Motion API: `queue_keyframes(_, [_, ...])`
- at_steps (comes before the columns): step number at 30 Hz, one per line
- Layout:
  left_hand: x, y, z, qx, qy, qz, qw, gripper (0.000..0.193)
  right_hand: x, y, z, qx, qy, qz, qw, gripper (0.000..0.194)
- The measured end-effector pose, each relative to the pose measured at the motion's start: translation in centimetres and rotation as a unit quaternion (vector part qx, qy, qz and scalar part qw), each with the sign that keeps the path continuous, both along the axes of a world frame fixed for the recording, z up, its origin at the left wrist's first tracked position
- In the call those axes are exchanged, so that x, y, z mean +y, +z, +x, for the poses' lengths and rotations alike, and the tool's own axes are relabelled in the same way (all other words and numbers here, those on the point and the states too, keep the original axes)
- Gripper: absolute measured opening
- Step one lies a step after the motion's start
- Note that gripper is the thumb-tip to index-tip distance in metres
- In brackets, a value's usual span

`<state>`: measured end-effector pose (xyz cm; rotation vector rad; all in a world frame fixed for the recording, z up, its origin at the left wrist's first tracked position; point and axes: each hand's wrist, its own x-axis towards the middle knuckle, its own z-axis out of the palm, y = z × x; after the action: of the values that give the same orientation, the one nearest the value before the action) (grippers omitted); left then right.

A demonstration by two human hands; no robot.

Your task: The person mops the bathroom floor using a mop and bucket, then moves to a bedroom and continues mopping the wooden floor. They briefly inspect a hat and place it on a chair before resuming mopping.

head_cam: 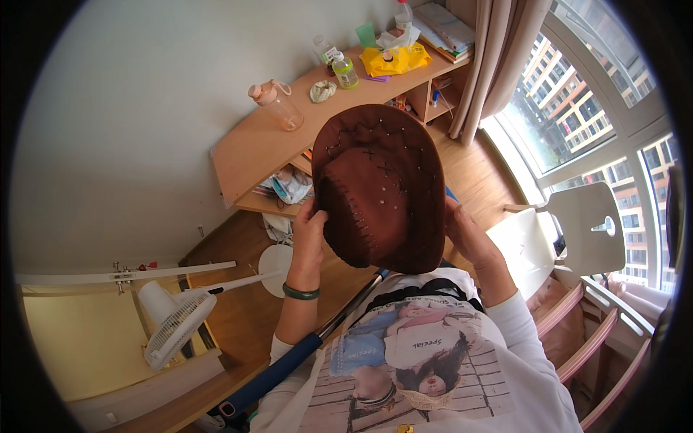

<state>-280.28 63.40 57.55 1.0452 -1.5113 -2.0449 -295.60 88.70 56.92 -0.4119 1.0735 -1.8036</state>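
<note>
A brown cowboy hat with dark cross-stitching and small studs is held up in front of my body. My left hand grips the left edge of its brim, thumb on the near side, with a dark green bangle on that wrist. At the right edge of the brim is my right hand, its fingers partly hidden behind the hat. Across my left forearm and against my body leans a metal pole with a blue grip; its far end passes behind the hat.
Ahead, a wooden desk bears a pink bottle, a scrunchie, a small bottle and a yellow tissue pack. A white chair and a slatted wooden frame stand right. Left is a white fan.
</note>
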Motion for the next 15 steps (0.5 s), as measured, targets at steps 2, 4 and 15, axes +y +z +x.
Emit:
queue_keyframes(2, [0.1, 0.1, -0.1, 0.004, -0.02, -0.02, 1.0, 0.044, 0.0, 0.5, 0.3, 0.026, -0.009, -0.034, 0.999, 0.058])
queue_keyframes(4, [0.4, 0.4, -0.3, 0.015, -0.045, -0.039, 0.998, 0.044, -0.1, 0.6, 0.6, 0.086, -0.032, 0.043, 0.995, 0.06])
queue_keyframes(15, [1.6, 3.6, -0.7, 0.154, -0.124, 0.026, 0.98, 0.049, 0.8, -4.7, -1.9, -0.186, -0.13, 0.084, 0.97, 0.042])
